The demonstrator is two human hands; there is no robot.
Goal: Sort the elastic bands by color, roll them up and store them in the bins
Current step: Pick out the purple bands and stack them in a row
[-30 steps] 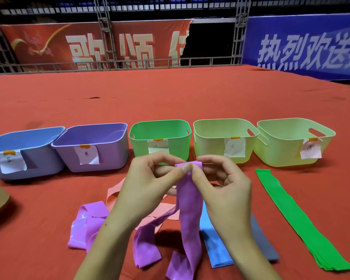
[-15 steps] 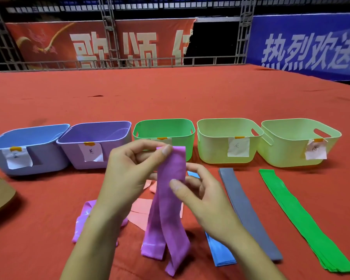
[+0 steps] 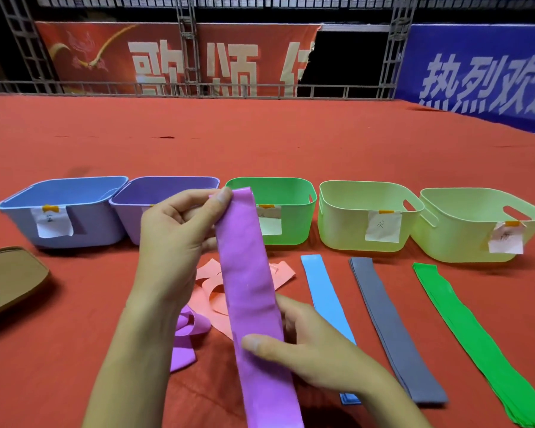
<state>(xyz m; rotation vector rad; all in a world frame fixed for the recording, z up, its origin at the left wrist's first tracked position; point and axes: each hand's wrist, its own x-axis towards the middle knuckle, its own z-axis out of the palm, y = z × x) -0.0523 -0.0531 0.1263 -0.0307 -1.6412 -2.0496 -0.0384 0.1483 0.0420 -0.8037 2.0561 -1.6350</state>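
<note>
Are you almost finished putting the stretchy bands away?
Not nearly. Sorted flat: blue band, grey band, green band. Now the left hand and right hand stretch a purple band. Pink bands are tangled. Nothing looks rolled, and no bands show in the blue bin.

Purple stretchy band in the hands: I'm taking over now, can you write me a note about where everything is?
Left hand pinches the top end of the long purple elastic band; right hand pinches it lower down, holding it stretched flat.
On the red cloth: blue band, grey band and green band lie straight; pink bands and another purple band are tangled.
Done: partly sorted by colour.
Left: roll every band; nothing can be seen in the five plastic bins.
</note>
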